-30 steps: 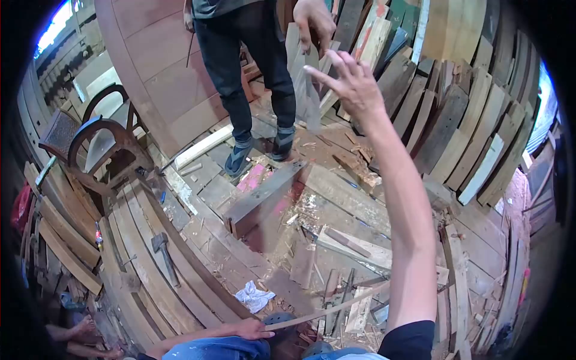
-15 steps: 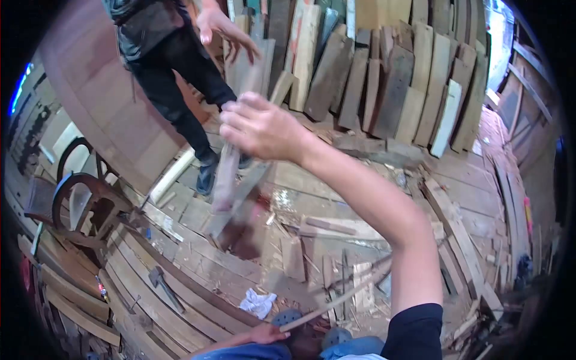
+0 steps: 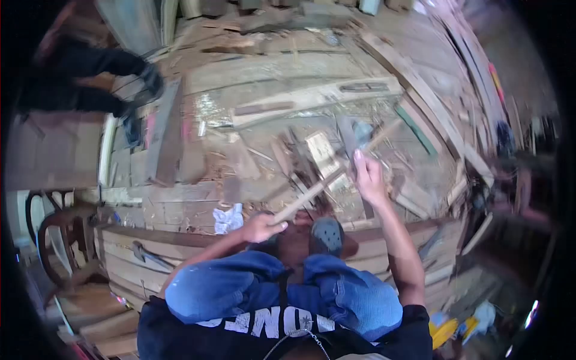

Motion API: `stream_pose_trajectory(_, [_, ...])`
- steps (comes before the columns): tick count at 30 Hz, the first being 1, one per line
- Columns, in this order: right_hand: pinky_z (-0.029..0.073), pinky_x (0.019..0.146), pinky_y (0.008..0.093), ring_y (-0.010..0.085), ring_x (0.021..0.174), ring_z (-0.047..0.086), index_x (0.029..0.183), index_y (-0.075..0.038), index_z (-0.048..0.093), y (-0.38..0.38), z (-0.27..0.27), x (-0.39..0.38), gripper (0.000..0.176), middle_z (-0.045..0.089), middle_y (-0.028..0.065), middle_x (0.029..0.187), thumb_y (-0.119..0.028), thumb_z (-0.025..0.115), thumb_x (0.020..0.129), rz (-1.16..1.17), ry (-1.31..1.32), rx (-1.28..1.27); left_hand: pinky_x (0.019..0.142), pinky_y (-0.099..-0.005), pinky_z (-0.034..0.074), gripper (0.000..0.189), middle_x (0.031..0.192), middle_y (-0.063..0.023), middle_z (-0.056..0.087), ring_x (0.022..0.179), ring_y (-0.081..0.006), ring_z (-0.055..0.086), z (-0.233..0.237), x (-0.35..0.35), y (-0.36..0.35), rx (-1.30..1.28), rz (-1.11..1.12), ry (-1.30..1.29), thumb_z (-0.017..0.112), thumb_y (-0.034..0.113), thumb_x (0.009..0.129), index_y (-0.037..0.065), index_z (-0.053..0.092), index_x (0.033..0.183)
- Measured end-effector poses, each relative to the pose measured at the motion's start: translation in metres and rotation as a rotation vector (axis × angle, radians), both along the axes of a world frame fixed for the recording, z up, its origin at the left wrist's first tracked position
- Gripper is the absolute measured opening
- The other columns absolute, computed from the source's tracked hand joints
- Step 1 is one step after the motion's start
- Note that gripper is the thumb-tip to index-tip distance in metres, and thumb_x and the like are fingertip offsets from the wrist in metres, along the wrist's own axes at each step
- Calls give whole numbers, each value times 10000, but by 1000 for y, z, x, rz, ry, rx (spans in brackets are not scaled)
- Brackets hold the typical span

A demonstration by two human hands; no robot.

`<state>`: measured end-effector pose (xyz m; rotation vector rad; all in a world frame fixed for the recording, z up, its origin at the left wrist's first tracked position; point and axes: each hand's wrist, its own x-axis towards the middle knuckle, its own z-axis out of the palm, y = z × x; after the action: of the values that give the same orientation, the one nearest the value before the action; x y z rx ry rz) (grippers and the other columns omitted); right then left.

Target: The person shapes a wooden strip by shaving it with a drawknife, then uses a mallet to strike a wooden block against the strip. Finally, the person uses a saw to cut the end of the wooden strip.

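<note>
Change: the view dropped from the plank wall to the floor. The right arm, up at the co-worker's board half a second earlier, was now low at centre right. The left hand had stayed on its strip.
Floor (image 3: 270,66): rough planks filled the upper half of the frame, littered with offcuts (image 3: 324,153) and shavings; motion blur throughout.
Co-worker (image 3: 84,78): upper left, only dark trouser legs and shoes showed, standing well apart from the person's hands.
Knees (image 3: 207,291): blue jeans, bottom centre, with a grey sandal (image 3: 327,235) just above them.
Chair (image 3: 54,231): dark curved frame at the left edge.
Thin strip (image 3: 324,183): long pale lath, running diagonally from centre up towards the upper right, lying over the offcuts.
Left hand (image 3: 263,228): centre, closed around the strip's near end.
Right hand (image 3: 367,179): fingers pointed up-frame, just beside the strip and a dark board; whether it gripped anything, cannot tell, too blurred.
Hammer (image 3: 147,255): lower left, lying on stacked planks, untouched.
Rag (image 3: 228,217): white, crumpled, left of the left hand.
Progress: the handover looked done, with no board spanning the two people. The strip was held, not yet set against or fixed to anything.
</note>
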<state>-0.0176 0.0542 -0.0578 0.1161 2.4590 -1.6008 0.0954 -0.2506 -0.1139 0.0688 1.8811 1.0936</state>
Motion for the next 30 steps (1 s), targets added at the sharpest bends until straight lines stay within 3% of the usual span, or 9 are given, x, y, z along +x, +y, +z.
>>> stream_pose_trajectory(1, [403,527,299,126,543,483,771,10,594,12,1,5,432,508,57,565,-376,508,944,-45,18,2,630,-290,467,397,690,-51,622,675,-97,569,-26,8,2,186,92,90,553,441,921,67,685,906])
stream_pose_trajectory(6, [359,485,264,70,540,463,820,-21,579,33,6,36,341,502,-9,579,-336,535,945,-260,-35,-129,651,-305,466,400,717,-59,630,701,-134,583,-9,-18,21,-4,-126,-45,556,451,916,80,664,1020])
stream_pose_trajectory(8, [351,482,252,61,537,451,806,-29,568,41,1,40,345,492,-19,581,-341,528,948,-274,-71,-164,432,-260,342,328,525,48,435,470,-61,427,-3,-20,26,77,-72,-46,565,374,933,63,659,894])
stream_pose_trajectory(13, [346,482,261,85,525,428,746,-31,521,38,-17,35,392,464,-7,583,-360,495,958,-302,-112,-133,414,-273,338,391,509,54,408,447,-67,407,-1,-19,28,104,-59,-47,517,410,951,54,596,810])
stream_pose_trajectory(15, [388,485,293,118,519,486,840,-29,521,27,-20,33,342,504,23,585,-352,500,953,-210,-83,27,391,-272,324,456,508,58,373,412,-77,361,3,-23,29,137,152,-475,416,469,976,69,528,790])
stream_pose_trajectory(18, [480,522,331,183,577,622,1095,-47,447,5,-36,39,275,596,65,637,-244,541,928,-133,-159,-75,377,-255,290,529,515,65,302,393,-78,296,5,-31,31,154,226,-572,276,554,977,85,471,829])
stream_pose_trajectory(20, [489,593,320,160,630,614,1071,-22,493,-7,-43,48,297,624,74,689,-230,604,890,-65,-187,-98,386,-247,281,554,533,60,277,405,-73,282,8,-41,28,179,288,-681,252,584,968,83,458,853])
stream_pose_trajectory(26, [507,696,330,192,752,637,1332,-38,384,-35,-60,74,557,653,136,944,-124,631,841,128,-175,-192,380,-231,312,554,548,40,355,408,-74,330,17,-53,23,331,398,-726,247,550,983,67,511,915])
stream_pose_trajectory(30, [530,694,398,271,707,661,1352,-37,387,-41,-62,90,523,638,216,1055,-165,596,890,141,-405,-276,367,-236,412,581,576,-9,481,429,-94,457,30,-36,7,326,431,-747,220,522,993,46,545,922])
